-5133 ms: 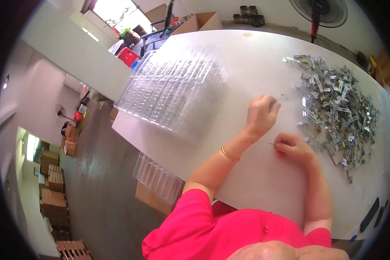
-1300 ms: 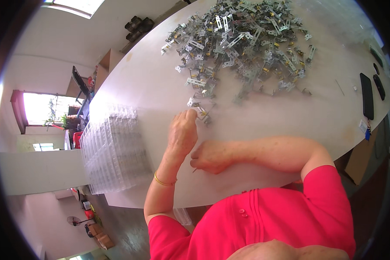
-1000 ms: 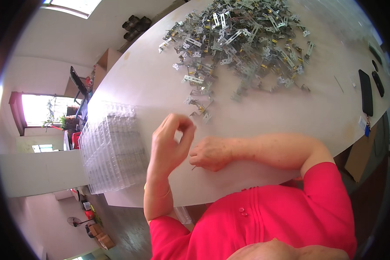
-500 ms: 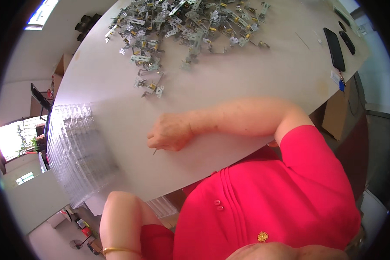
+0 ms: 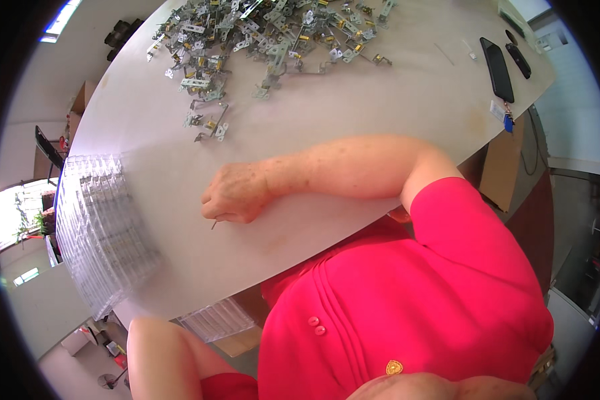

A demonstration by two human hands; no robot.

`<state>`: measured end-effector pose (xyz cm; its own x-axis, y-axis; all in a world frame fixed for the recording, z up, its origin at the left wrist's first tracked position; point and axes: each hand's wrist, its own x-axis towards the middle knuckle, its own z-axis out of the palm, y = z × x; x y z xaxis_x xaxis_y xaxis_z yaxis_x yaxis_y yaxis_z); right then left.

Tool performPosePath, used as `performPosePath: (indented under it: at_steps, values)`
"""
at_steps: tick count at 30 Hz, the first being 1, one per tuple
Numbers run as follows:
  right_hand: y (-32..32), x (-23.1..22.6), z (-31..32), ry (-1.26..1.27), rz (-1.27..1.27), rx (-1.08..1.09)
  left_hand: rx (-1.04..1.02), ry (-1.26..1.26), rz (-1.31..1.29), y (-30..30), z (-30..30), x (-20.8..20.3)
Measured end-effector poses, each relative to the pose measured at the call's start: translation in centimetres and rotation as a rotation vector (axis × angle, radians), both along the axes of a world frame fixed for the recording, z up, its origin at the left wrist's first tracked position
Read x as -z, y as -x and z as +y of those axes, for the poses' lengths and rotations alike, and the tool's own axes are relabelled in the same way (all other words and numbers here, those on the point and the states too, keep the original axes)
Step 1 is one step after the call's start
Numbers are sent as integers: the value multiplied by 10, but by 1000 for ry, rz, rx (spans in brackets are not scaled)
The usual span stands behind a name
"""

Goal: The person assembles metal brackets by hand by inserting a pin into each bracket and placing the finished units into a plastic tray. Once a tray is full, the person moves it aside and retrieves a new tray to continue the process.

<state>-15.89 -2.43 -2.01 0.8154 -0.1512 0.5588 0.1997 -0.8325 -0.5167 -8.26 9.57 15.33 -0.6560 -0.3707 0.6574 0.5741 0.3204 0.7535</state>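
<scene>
Grey metal parts [image 5: 277, 53], some with yellowish bits, lie in one heap across the far side of a pale table [image 5: 353, 100], too many and too tangled to count. One small cluster [image 5: 210, 125] sits at the heap's near edge, just beyond the right hand [image 5: 235, 194]. That hand rests on the table, knuckles up, its fingers curled and pinching one thin piece [image 5: 214, 225], whose tip pokes out below them. One left arm [image 5: 159, 353] is bent at the lower edge; the left hand is out of view, so I cannot tell how its fingers are set.

To the left stands one stack of clear plastic trays [image 5: 100, 233], its layers too blurred to count. More clear trays [image 5: 219, 320] show below the table, by a cardboard box [image 5: 240, 342]. At the right lie one black phone [image 5: 497, 69], one smaller black object [image 5: 519, 61] and one white tag [image 5: 497, 110] beside a blue key piece [image 5: 509, 123]; any print on the tag is too small to read. Two buttons [image 5: 317, 325] and one gold brooch [image 5: 394, 367] show on the red dress [image 5: 433, 287].
</scene>
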Motion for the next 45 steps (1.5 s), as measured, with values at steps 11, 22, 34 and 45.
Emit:
performPosePath:
  at_steps: [11,22,34,45]
  values:
    - [4,-5,-3,5,35,-12,39,-10,209,8,5,1]
    - [5,-4,-1,-18,20,-6,97,-44,421,13,9,5]
    - [-1,0,-3,-14,-8,-10,191,-112,628,14,1,8]
    - [14,5,24,42,-15,-214,132,-111,579,-20,-2,-37]
